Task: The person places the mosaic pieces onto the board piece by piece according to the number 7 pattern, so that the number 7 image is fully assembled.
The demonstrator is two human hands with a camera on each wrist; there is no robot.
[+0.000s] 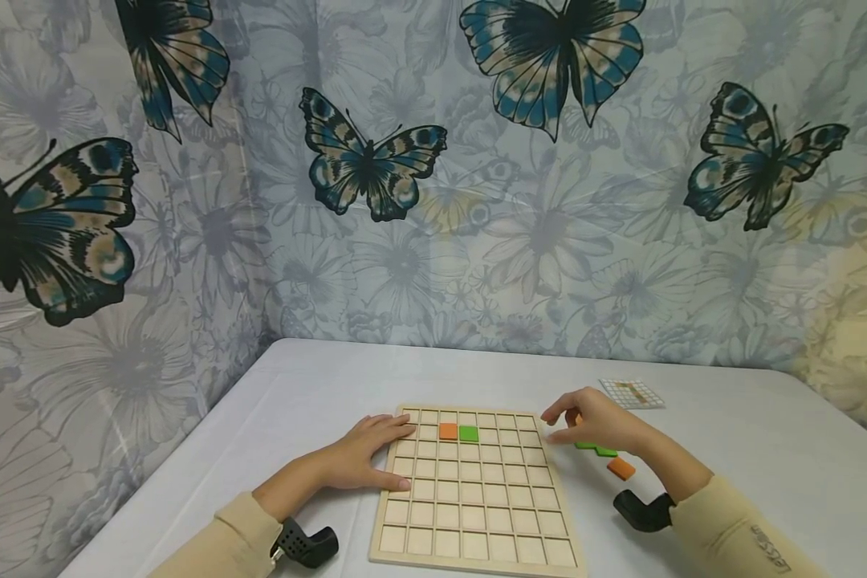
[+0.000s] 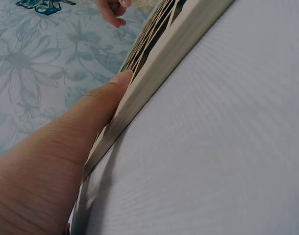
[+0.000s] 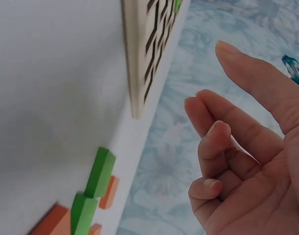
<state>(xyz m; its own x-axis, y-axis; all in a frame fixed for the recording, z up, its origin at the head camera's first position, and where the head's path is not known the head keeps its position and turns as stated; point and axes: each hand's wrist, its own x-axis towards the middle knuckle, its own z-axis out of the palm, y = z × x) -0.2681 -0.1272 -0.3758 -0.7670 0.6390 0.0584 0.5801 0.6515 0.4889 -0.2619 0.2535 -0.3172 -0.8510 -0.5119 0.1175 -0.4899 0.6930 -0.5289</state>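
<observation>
A wooden grid board (image 1: 474, 520) lies on the white table. In its second row from the far edge, an orange tile (image 1: 448, 431) sits beside a green tile (image 1: 468, 433). My left hand (image 1: 354, 457) rests along the board's left side, fingers and thumb spread, their tips on the frame; the left wrist view shows the thumb (image 2: 98, 105) against it. Just past the board's far right corner hovers my right hand (image 1: 605, 421). Its thumb and fingers are apart with nothing between them, as the right wrist view shows, fingers loosely bent.
Loose green tiles (image 1: 606, 452) and orange tiles (image 1: 620, 468) lie on the table right of the board, partly under my right hand. Behind them is a small card with a grid pattern (image 1: 632, 393). A butterfly-printed curtain (image 1: 405, 281) hangs behind the table.
</observation>
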